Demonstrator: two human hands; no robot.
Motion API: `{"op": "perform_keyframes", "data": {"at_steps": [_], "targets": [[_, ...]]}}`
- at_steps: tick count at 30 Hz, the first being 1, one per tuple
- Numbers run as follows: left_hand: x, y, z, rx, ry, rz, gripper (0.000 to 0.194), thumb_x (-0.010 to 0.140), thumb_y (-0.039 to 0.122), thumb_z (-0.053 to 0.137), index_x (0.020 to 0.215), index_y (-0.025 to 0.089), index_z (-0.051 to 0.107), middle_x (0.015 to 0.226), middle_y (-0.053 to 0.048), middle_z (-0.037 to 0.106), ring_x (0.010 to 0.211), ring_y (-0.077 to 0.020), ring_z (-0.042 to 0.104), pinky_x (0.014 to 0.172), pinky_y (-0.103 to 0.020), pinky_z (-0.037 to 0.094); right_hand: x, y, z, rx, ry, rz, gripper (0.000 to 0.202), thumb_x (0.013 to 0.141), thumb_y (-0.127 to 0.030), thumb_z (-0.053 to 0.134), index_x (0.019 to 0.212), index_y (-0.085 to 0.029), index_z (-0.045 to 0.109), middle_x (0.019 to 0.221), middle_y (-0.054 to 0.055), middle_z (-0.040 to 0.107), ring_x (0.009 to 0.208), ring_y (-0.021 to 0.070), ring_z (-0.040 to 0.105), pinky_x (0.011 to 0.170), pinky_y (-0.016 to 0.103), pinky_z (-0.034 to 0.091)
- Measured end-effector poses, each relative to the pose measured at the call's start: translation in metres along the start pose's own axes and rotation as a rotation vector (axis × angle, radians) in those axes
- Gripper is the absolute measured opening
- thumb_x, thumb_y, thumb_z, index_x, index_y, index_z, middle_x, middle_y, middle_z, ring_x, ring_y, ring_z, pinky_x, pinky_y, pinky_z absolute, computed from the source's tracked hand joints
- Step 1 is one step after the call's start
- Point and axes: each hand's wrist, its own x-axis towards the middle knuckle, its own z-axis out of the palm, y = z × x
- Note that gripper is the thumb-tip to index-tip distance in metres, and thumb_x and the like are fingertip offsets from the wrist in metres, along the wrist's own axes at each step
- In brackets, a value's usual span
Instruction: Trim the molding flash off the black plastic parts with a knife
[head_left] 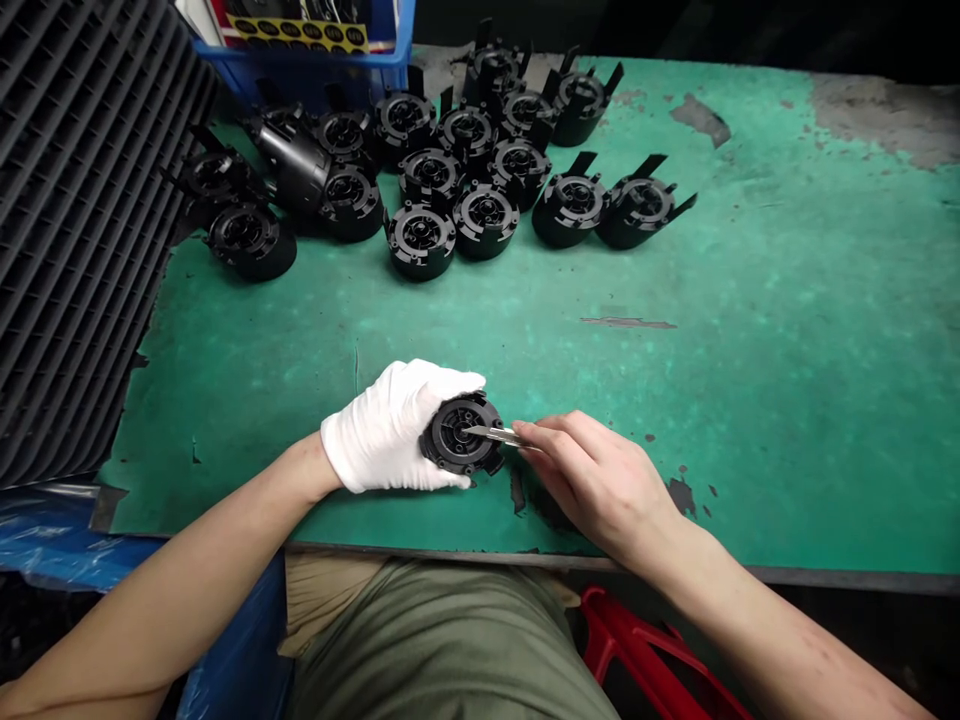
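Observation:
My left hand [401, 425], in a white glove, is wrapped round a round black plastic housing [450, 450] near the table's front edge. The housing's ribbed, open face is turned up toward me. Bare and closed, my right hand [600, 475] grips a slim metal craft knife [499, 435]. Its pointed blade reaches over the housing's face, with the tip near the centre. Whether the tip touches the plastic I cannot tell.
Several similar black housings [424, 240] stand across the back of the green table [787, 350]. One black cylinder [296, 165] leans among them. A blue bin [300, 72] is behind, a black grid panel [67, 220] at left, and a red plastic frame [645, 645] below the edge.

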Motion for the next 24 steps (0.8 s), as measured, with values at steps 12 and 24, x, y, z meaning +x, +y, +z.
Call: {"op": "perform_keyframes", "data": {"at_steps": [12,24], "targets": [[0.0007,0.0003,0.0002,0.011,0.020,0.027,0.097,0.080,0.071,0.083,0.152,0.021,0.042,0.137,-0.018,0.069,0.123,-0.0383,0.071,0.103,-0.052,0.058,-0.0040,-0.0031,0.0010,-0.082,-0.019,-0.027,0.035,0.102,-0.007,0.064,0.136,-0.010,0.060,0.106,0.010,0.072,0.085,0.0181,0.060,0.071,0.030,0.050],[0.0020,0.0004,-0.0003,-0.028,-0.017,-0.033,0.097,0.075,0.068,0.087,0.149,0.021,0.046,0.136,-0.016,0.070,0.121,-0.0378,0.072,0.105,-0.052,0.057,-0.0010,0.0008,-0.0066,-0.032,-0.051,-0.090,0.034,0.099,-0.008,0.068,0.132,-0.009,0.062,0.106,0.010,0.072,0.084,0.0184,0.059,0.073,0.032,0.050]]}}
